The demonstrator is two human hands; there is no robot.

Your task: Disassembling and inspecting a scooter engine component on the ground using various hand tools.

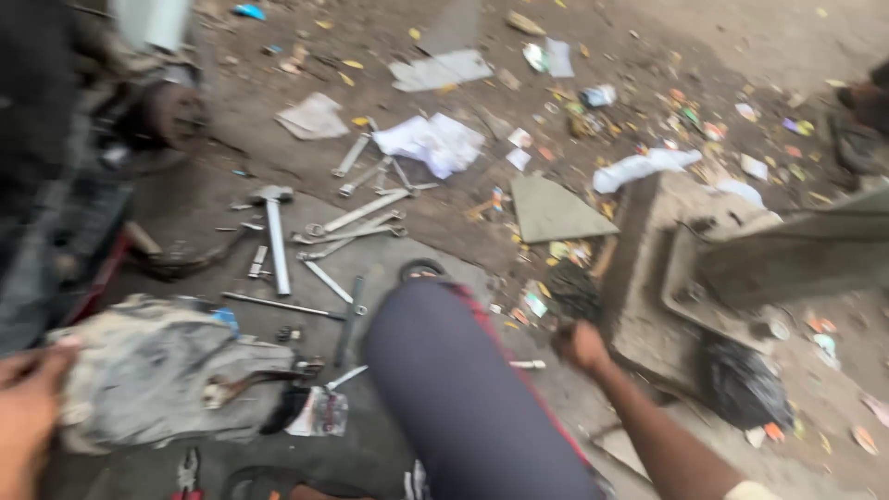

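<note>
**Reaching among tools on the workshop ground**

The right hand [582,345] stretched forward, its fingers curled into a loose fist just beside the concrete block [653,278]; motion blur hid whether anything sat inside the fist, so I cannot tell. The left hand [28,407] rested at the edge of the grey rag bundle [153,370], fingers bent against the cloth, apparently gripping nothing else. A hammer [275,236] and several wrenches [356,218] lay spread on the ground [444,222] ahead of the person's knee [444,361], well apart from both hands. With the frame this smeared, a slower head and a steadier arm would probably have served better, the left hand pinning the rags while the right worked near the block.
</note>
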